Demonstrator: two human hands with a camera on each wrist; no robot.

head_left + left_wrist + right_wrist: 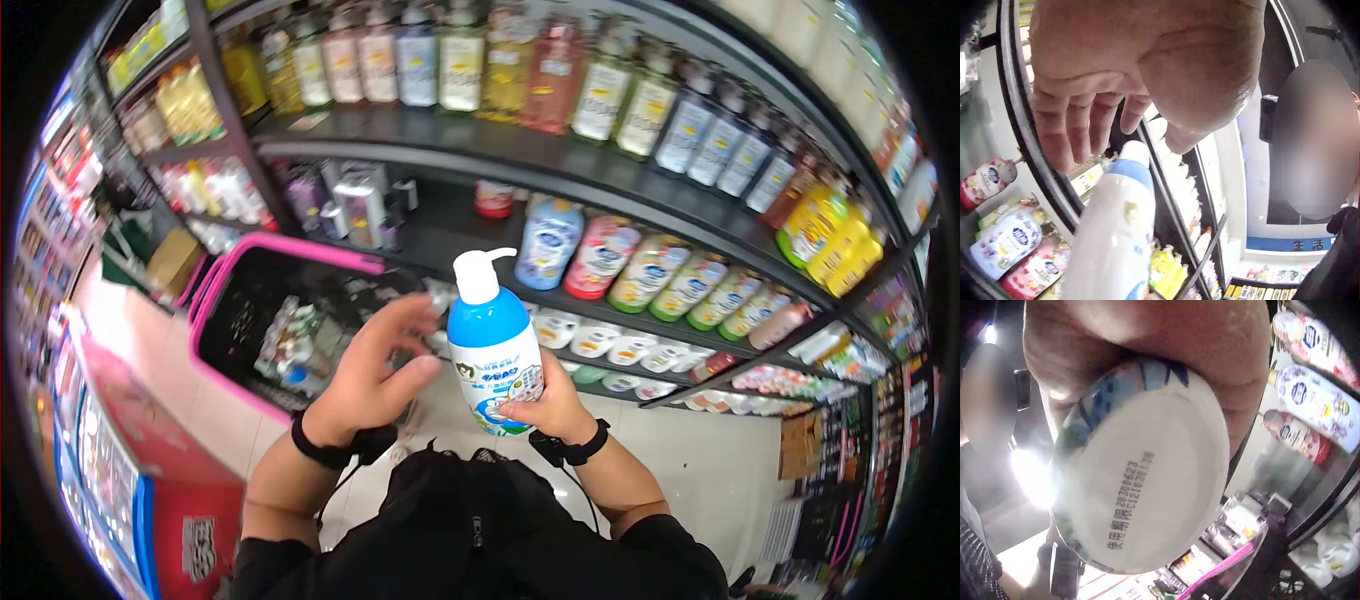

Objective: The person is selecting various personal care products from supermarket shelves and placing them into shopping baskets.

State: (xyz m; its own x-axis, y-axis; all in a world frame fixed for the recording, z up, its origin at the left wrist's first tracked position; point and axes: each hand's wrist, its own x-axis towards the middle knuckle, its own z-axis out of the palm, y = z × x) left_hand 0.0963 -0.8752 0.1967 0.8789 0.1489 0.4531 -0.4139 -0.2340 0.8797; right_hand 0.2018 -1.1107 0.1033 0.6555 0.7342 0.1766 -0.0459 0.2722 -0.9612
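Note:
A blue and white pump bottle with a white pump head stands upright in my right hand, whose thumb lies across the label. My left hand is beside the bottle with its fingers spread, holding nothing. In the left wrist view, my left hand hangs near the top of the white bottle. The right wrist view shows the bottle's white base with printed characters, gripped by my right hand.
A black basket with a pink rim holds some packaged items on the left. Ahead, a dark shelf carries rows of pump bottles, with colourful bottles on the level below. A red and blue case stands at the lower left.

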